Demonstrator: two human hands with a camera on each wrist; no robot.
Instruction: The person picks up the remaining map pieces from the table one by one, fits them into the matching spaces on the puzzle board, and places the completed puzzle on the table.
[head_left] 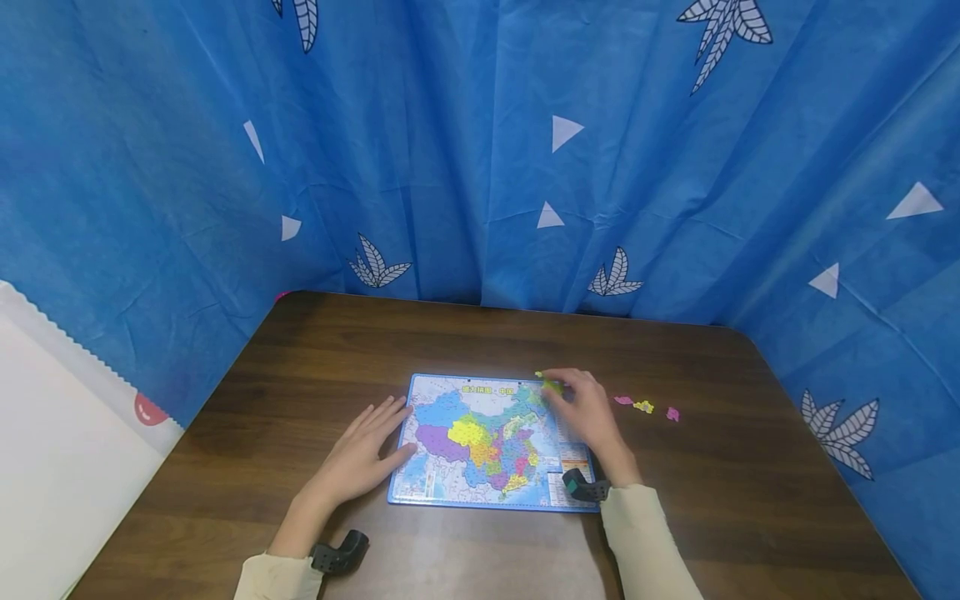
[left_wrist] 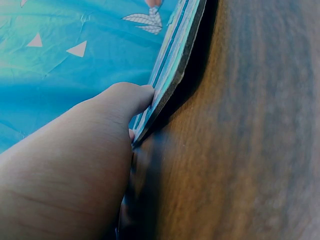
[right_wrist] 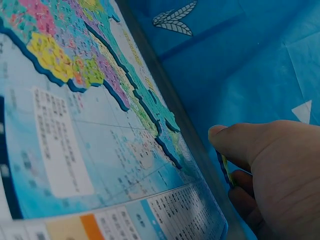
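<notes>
A brown table (head_left: pixel 315 342) bears a map puzzle board (head_left: pixel 450 487), lying flat near its middle. The left hand (head_left: pixel 367 450), outstretched, touches the board's left edge; the right hand (head_left: pixel 585 408) pinches a yellow-green piece (head_left: pixel 553 387) by the far edge. Loose pieces (head_left: pixel 643 407) (pink and yellow) lie rightward.
</notes>
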